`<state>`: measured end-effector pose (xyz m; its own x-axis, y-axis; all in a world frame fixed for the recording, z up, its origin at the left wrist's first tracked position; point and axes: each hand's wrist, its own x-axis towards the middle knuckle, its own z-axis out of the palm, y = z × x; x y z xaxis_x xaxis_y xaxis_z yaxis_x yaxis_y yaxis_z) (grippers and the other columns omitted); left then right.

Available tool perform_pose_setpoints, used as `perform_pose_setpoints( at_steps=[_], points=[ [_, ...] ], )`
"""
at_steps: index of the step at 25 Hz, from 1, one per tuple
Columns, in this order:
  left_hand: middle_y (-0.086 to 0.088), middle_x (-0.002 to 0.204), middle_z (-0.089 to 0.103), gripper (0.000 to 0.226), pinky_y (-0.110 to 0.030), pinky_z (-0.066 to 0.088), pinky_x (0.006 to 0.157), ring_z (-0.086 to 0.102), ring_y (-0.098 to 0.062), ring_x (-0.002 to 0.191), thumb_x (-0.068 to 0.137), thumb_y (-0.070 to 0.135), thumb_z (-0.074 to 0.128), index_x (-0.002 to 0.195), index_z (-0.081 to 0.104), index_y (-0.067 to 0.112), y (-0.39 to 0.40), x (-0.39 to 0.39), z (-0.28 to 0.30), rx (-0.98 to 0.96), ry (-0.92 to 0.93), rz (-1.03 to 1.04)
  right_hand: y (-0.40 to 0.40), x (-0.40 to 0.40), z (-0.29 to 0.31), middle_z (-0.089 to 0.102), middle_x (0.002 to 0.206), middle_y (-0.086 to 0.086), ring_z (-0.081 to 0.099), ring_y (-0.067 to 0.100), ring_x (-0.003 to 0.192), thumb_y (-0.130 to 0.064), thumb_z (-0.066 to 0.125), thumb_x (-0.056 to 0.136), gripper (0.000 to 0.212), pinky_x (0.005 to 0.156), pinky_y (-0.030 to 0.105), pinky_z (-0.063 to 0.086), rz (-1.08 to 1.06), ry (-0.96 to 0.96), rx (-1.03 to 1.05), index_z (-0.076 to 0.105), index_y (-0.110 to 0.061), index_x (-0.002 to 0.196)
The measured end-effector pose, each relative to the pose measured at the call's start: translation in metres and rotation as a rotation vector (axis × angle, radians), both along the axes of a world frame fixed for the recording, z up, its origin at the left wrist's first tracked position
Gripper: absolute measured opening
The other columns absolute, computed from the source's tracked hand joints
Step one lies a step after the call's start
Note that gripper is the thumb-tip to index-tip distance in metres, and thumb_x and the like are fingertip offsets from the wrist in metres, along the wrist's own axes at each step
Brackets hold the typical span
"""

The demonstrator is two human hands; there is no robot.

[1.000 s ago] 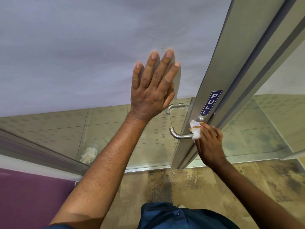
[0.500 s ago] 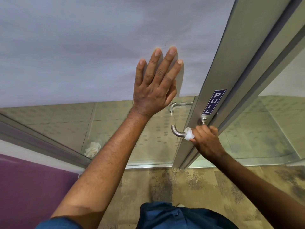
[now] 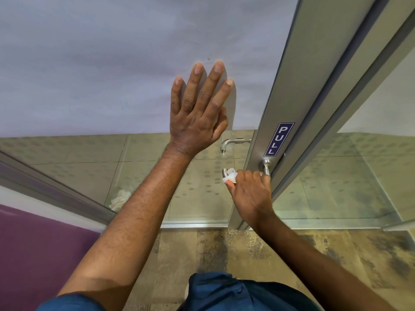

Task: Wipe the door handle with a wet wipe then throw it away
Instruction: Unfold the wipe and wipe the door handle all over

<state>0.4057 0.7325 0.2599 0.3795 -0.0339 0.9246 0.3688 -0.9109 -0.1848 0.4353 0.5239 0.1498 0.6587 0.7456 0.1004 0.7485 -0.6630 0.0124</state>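
A steel lever door handle (image 3: 266,167) juts from the grey door frame below a blue "PULL" sticker (image 3: 279,139). My right hand (image 3: 250,194) is wrapped around the lever and hides most of it. It grips a white wet wipe (image 3: 230,176) that bunches out at the lever's free end. My left hand (image 3: 198,111) lies flat on the frosted glass door (image 3: 112,63) above, fingers spread, holding nothing.
A second handle (image 3: 231,143) shows through the glass on the far side. A crumpled white tissue (image 3: 120,199) lies on the tiled floor behind the glass. A purple panel (image 3: 33,254) stands at the lower left. Mottled carpet lies underfoot.
My right hand has slid the wipe along the lever from near the frame out to its free end and closed around it. The left hand has stayed pressed on the glass.
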Motion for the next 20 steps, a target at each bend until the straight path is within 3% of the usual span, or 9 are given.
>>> perform_pose_setpoints(
  at_steps=[4,8,11,15,20],
  points=[
    [-0.013,0.164,0.033,0.067,-0.05,-0.005,0.135,-0.01,-0.023,0.166,0.098,0.027,0.064,0.159,0.038,0.019,0.001,0.001,-0.001,-0.007,0.012,0.009,0.027,-0.013,0.013,0.068,0.081,0.003,0.057,0.024,0.072,-0.045,0.023,0.11,0.048,0.091,0.046,0.036,-0.046,0.113,-0.02,0.06,-0.015,0.108],
    [-0.014,0.165,0.032,0.066,-0.05,-0.004,0.135,-0.01,-0.023,0.166,0.098,0.027,0.063,0.159,0.038,0.019,0.002,0.0,-0.001,0.001,0.014,0.027,0.055,-0.016,0.019,0.048,0.061,-0.004,0.042,0.018,0.055,-0.025,0.037,0.104,0.019,0.106,0.045,0.027,-0.107,0.234,-0.012,0.051,-0.015,0.113],
    [-0.013,0.166,0.03,0.068,-0.05,-0.004,0.135,-0.01,-0.022,0.166,0.097,0.026,0.064,0.159,0.036,0.02,0.0,-0.001,0.0,0.0,0.014,0.031,0.052,-0.016,0.01,0.063,0.079,0.002,0.053,0.022,0.072,-0.011,0.041,0.096,0.026,0.1,0.044,0.031,0.02,0.155,-0.035,0.049,-0.016,0.12],
    [-0.01,0.17,0.028,0.069,-0.05,-0.004,0.135,-0.01,-0.023,0.166,0.097,0.026,0.064,0.159,0.036,0.019,0.0,0.0,0.0,0.006,0.016,0.033,0.019,-0.005,-0.015,0.066,0.097,0.007,0.059,0.028,0.088,-0.017,0.05,0.101,0.04,0.089,0.044,0.037,0.212,-0.007,0.147,0.047,-0.015,0.141],
    [-0.014,0.166,0.029,0.068,-0.051,-0.003,0.134,-0.011,-0.023,0.166,0.098,0.027,0.061,0.16,0.034,0.02,0.0,-0.001,0.0,0.009,0.039,0.054,-0.03,0.026,-0.048,0.057,0.113,0.003,0.053,0.026,0.101,-0.031,0.04,0.105,0.053,0.102,0.049,0.033,0.329,-0.12,0.289,0.033,-0.02,0.156]
  ],
)
